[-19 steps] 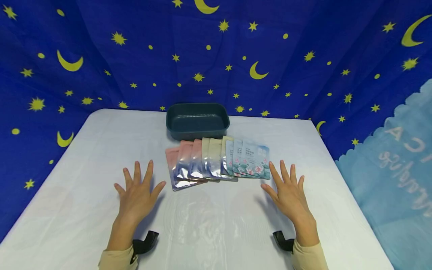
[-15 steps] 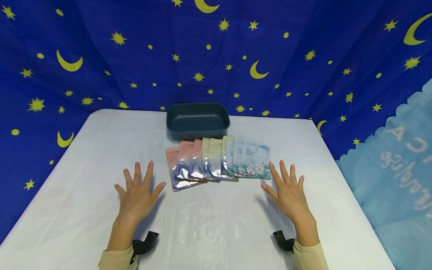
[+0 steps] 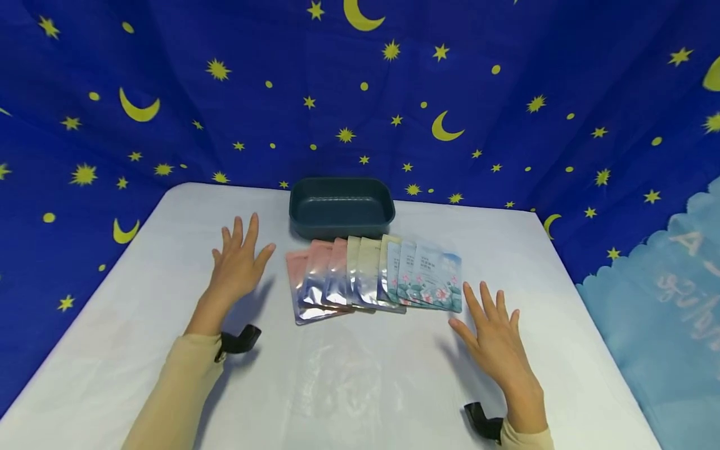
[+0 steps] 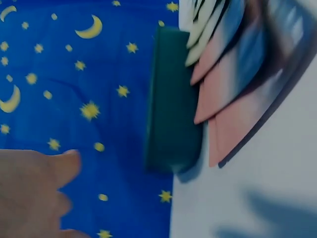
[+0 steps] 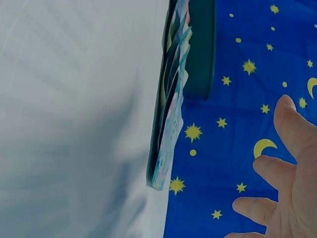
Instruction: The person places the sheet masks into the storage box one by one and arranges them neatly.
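Several flat sachets lie fanned out in an overlapping row: pink ones (image 3: 299,287) on the left, cream ones (image 3: 368,269) in the middle, and light blue ones with pink flowers (image 3: 435,278) on the right. Behind them stands a dark green rectangular tub (image 3: 342,228), its inside bare. My left hand (image 3: 237,265) hovers over the table left of the pink sachets, fingers spread, holding nothing. To the right of the blue sachets, my right hand (image 3: 495,337) is held above the table with spread fingers, also holding nothing.
A white cloth covers the table (image 3: 349,381). A dark blue curtain (image 3: 315,69) with yellow moons and stars hangs behind and at the left. At the right hangs a pale blue cloth (image 3: 652,294) with white lettering. Each wrist wears a black camera mount (image 3: 240,340).
My left hand has moved forward, toward the tub's left side. The right hand stays about where it was beside the blue sachets. The whole head view has shifted slightly; sachets and tub keep their places.
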The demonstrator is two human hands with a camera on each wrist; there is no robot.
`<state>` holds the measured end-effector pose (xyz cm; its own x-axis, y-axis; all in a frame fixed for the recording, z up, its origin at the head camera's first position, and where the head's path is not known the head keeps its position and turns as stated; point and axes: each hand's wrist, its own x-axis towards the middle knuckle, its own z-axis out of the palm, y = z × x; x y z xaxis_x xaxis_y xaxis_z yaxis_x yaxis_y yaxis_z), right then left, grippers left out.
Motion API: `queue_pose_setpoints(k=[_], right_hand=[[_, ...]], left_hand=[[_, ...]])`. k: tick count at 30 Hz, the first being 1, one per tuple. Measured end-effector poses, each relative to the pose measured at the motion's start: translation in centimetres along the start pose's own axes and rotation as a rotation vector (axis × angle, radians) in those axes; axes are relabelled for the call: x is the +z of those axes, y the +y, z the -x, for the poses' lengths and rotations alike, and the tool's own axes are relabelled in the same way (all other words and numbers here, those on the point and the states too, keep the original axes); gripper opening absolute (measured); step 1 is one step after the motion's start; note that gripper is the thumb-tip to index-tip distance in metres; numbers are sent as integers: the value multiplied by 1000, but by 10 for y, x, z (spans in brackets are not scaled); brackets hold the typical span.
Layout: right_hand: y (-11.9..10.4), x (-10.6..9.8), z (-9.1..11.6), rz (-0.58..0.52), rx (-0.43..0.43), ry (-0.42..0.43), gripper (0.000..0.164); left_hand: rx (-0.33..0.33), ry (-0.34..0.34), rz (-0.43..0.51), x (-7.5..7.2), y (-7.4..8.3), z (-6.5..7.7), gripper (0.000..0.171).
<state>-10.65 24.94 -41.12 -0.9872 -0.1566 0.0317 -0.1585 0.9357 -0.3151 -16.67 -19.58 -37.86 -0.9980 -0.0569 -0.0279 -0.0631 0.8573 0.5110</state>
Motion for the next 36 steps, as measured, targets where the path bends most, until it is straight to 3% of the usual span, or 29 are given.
queue_pose_setpoints(k=[3, 7, 11, 14, 20, 27, 36], right_hand=[[5, -1, 3, -5, 20, -11, 75], [10, 1, 7, 1, 45, -35, 75], [14, 4, 9, 10, 50, -48, 75], [15, 8, 10, 12, 48, -58, 75], [16, 15, 9, 1, 48, -62, 77], [14, 13, -2, -2, 30, -22, 77], [14, 11, -2, -35, 15, -23, 79]], left_hand=[[12, 31, 60, 3, 0, -42, 68], [11, 20, 106, 15, -3, -93, 64], [22, -32, 125, 31, -6, -126, 61], [27, -87, 135, 43, -6, -140, 60], [-3, -166, 109, 51, -10, -151, 56], [13, -119, 64, 32, -21, -156, 55], [-18, -93, 60, -2, -71, -124, 55]])
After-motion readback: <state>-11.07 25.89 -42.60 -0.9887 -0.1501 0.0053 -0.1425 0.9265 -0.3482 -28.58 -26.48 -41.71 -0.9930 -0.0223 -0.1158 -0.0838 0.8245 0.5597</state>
